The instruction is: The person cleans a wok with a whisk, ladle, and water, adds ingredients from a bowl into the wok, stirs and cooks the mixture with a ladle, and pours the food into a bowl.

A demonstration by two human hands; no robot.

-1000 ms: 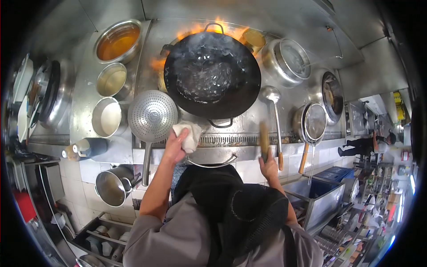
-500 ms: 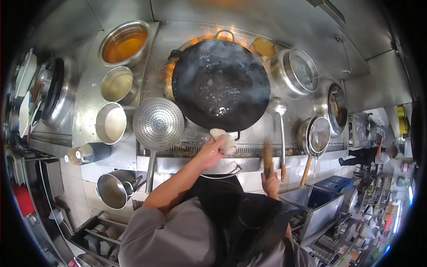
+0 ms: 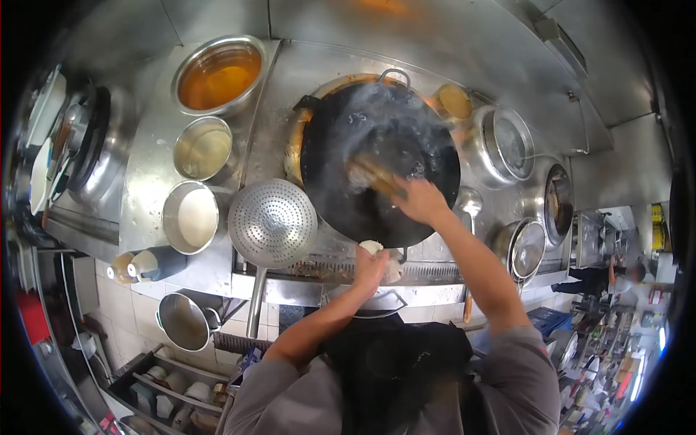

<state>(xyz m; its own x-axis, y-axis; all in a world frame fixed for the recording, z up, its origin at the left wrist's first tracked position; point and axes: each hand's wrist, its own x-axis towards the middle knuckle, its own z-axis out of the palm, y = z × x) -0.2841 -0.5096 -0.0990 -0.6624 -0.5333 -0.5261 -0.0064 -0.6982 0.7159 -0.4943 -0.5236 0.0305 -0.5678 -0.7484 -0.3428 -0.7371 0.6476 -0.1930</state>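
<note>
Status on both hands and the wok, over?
Left hand gripping cloth at near side of wok. Right hand holding brush inside it. Vapour partly veiling interior; skimmer close by, left.

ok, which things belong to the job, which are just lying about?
In use:
black round metal wok
long tan brush, in the right hand
crumpled white cloth, in the left hand

Seemingly idle:
round perforated steel strainer
wooden-handled steel ladle
white-capped dark bottle

The metal wok (image 3: 399, 148) glistens; the brush (image 3: 375, 176) seems wooden.
</note>
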